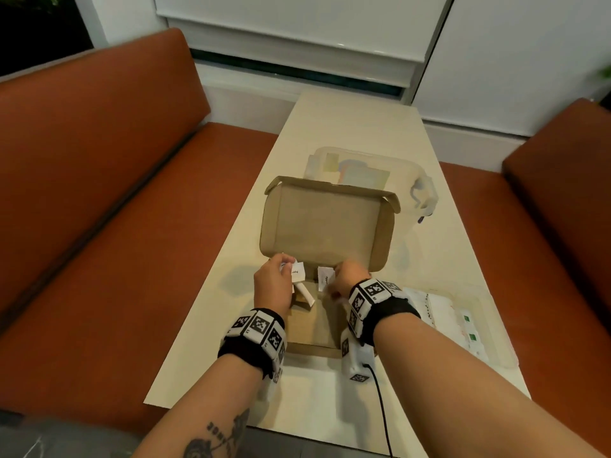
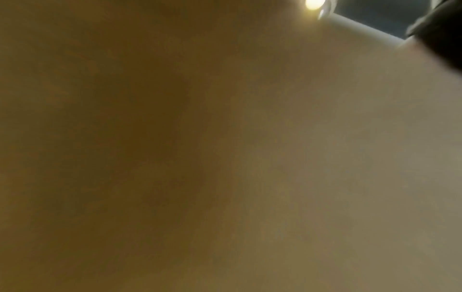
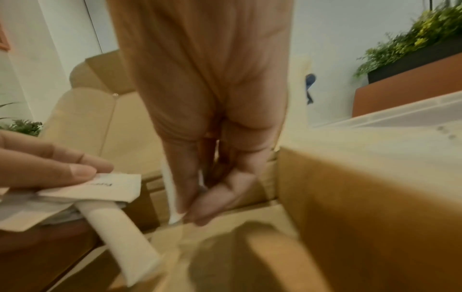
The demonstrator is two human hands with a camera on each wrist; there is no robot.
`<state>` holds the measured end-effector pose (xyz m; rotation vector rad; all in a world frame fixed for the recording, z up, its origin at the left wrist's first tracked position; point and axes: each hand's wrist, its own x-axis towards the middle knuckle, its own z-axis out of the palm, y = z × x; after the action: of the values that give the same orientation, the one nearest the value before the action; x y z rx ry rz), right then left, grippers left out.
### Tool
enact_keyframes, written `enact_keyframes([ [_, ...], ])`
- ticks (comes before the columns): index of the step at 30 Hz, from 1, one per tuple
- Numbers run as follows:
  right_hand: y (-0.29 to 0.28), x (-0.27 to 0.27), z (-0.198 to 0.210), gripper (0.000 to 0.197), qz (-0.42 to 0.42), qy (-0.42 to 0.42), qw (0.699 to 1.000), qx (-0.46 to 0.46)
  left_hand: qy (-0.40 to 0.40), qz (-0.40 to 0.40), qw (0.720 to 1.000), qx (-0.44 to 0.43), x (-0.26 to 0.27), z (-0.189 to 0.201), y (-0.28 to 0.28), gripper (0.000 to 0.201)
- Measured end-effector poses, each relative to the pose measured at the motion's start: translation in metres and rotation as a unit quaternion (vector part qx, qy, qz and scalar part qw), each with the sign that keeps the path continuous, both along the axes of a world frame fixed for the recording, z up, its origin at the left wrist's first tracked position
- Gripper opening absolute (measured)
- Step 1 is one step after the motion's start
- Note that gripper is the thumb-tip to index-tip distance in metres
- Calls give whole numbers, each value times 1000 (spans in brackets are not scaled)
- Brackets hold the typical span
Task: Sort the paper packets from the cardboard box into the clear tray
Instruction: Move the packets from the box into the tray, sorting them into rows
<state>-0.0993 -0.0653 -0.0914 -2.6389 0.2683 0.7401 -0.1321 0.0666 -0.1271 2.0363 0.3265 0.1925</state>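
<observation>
An open cardboard box [image 1: 325,219] stands mid-table with its lid raised. Over the box's near part, my left hand [image 1: 277,279] pinches a few white paper packets [image 1: 297,272], one hanging down. The same bunch of packets [image 3: 110,187] shows in the right wrist view under the left fingers [image 3: 55,168]. My right hand [image 1: 347,276] pinches one white packet [image 1: 323,277] edge-on between thumb and fingers [image 3: 190,177]. A clear tray [image 1: 459,319] with packets in it lies to the right of the box. The left wrist view is a blurred tan surface.
A clear lidded tub [image 1: 373,170] with coloured paper sits behind the box. Orange benches [image 1: 99,180] flank the cream table [image 1: 350,123]. A black cable [image 1: 380,398] runs off the near edge. Planters [image 3: 412,45] stand beyond the right bench.
</observation>
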Motion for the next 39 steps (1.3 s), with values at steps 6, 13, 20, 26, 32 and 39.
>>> enact_keyframes([
  [6,-44,-19,17,30,-9,-18,991,134,-21,-32,999,7,-5,9,-40,18],
  [13,-106,-38,33,20,-54,-37,981,183,-41,-40,998,-15,-13,24,-85,14],
  [20,-147,-59,30,33,-121,-37,970,206,-68,-75,994,-45,-22,28,-126,16],
  [26,-161,-62,12,36,-93,-70,980,162,-96,-82,992,-20,-22,31,-134,18],
  [32,-172,-59,4,17,-44,-111,987,104,-136,-64,989,-10,-17,40,-135,19],
  [39,-173,-60,-7,11,36,-113,991,65,-131,-62,987,-63,-16,43,-145,17],
])
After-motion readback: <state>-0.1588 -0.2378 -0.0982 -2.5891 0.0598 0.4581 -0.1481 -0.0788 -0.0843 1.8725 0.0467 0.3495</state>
